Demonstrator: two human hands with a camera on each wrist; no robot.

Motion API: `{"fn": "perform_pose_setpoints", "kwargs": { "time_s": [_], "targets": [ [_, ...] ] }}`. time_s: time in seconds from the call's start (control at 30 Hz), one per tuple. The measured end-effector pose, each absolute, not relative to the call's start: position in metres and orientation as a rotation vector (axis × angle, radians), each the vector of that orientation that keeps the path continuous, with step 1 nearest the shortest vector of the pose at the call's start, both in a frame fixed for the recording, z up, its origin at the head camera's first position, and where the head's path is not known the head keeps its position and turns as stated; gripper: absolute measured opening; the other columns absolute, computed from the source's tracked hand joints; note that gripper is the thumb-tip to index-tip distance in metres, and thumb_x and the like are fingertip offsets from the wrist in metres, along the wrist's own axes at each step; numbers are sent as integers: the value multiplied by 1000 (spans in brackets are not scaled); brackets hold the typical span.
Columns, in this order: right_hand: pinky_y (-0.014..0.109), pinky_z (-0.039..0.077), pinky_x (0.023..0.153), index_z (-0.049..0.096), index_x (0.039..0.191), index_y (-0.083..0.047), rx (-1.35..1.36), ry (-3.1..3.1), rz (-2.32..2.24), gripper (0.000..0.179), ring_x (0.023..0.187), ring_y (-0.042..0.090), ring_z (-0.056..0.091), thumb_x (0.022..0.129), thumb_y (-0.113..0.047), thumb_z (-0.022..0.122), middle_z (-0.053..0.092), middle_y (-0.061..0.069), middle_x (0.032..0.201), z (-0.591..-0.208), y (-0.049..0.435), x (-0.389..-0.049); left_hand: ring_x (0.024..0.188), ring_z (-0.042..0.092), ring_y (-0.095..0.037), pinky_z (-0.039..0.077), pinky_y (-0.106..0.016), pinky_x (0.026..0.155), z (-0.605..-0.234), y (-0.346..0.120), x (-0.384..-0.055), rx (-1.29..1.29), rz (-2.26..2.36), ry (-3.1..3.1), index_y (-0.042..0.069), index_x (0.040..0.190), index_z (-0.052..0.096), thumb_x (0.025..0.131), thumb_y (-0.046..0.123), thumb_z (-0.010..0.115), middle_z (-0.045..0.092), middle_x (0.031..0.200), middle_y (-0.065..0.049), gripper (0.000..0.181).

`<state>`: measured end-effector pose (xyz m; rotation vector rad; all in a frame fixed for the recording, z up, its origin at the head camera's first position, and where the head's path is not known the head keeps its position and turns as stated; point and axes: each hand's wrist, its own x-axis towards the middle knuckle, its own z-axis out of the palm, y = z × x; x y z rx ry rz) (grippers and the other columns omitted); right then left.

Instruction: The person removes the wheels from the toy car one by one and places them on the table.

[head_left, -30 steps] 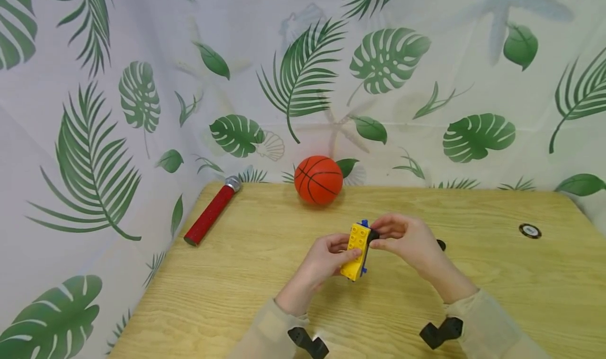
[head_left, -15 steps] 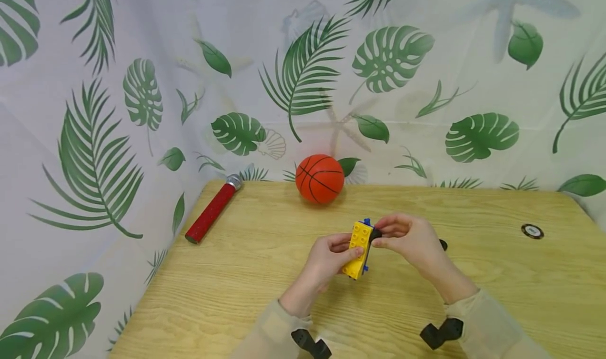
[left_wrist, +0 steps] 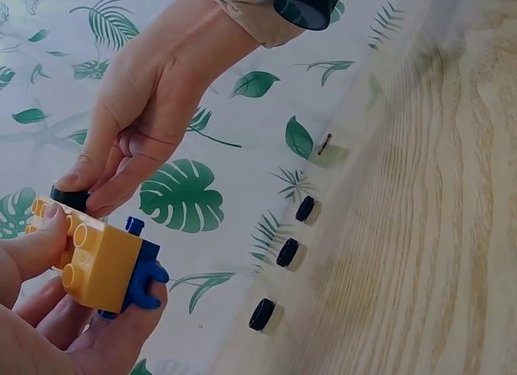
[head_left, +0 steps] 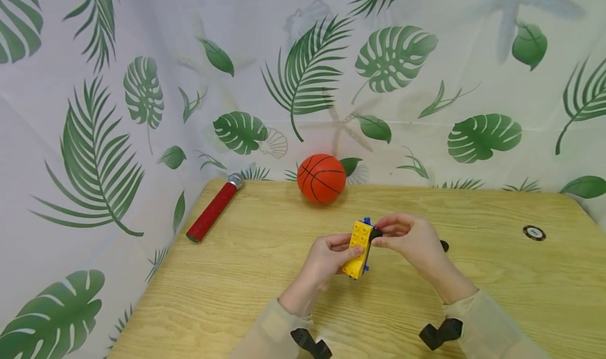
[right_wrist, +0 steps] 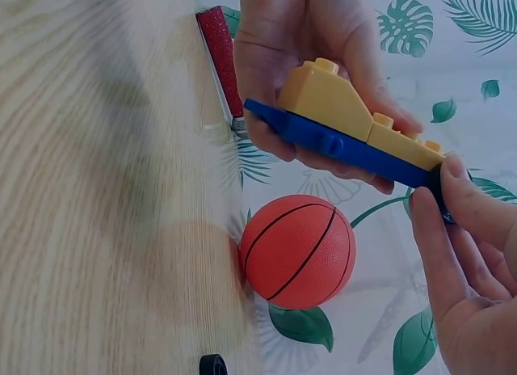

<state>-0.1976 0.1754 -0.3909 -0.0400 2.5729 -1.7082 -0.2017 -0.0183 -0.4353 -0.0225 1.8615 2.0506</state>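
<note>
My left hand [head_left: 326, 261] grips a toy car body [head_left: 358, 249] of yellow studded bricks on a blue base, with its thumb across the yellow top. Blue axle stubs stick out from the base, one of them plain in the left wrist view. Between thumb and fingers, my right hand [head_left: 414, 243] pinches a small black wheel [left_wrist: 71, 198] against the side of the car near one end. In the right wrist view that wheel is partly hidden by the fingertips. Three more black wheels [left_wrist: 287, 252] stand in a row on the table, mostly hidden behind my right hand in the head view.
An orange toy basketball [head_left: 321, 178] rests at the back of the wooden table [head_left: 265, 290]. A red microphone [head_left: 214, 210] with a silver head lies along the left edge. To the right is a round black-and-white chip [head_left: 534, 232]. Leaf-printed cloth [head_left: 416, 101] hangs behind the table.
</note>
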Motion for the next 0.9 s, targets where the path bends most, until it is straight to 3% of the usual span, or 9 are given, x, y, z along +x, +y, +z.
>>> {"fn": "perform_pose_setpoints", "kwargs": {
  "time_s": [0.23, 0.73, 0.9],
  "targets": [
    [22, 57, 72, 71, 110, -1, 13, 2628, -1722, 37, 73, 9, 71, 83, -24, 81, 62, 2, 77, -390, 180, -198, 91, 72, -16, 61, -29, 71, -437, -19, -205, -92, 2155, 1889, 4, 128, 66, 87, 13, 77, 72, 115, -15, 43],
    [19, 57, 74, 65, 122, 5, -15, 2553, -1839, 45, 78, 4, 66, 86, -18, 78, 62, -8, 85, -395, 197, -199, 89, 71, -15, 61, -30, 72, -439, -29, -209, -130, 2216, 1801, 3, 128, 65, 88, 10, 75, 72, 115, -15, 42],
    [19, 57, 76, 66, 121, 2, -12, 2505, -1903, 40, 81, 2, 66, 88, -15, 77, 63, -11, 87, -400, 205, -198, 90, 71, -15, 61, -31, 72, -439, -30, -208, -143, 2228, 1789, 2, 129, 64, 87, 10, 76, 72, 115, -14, 44]
  ]
}}
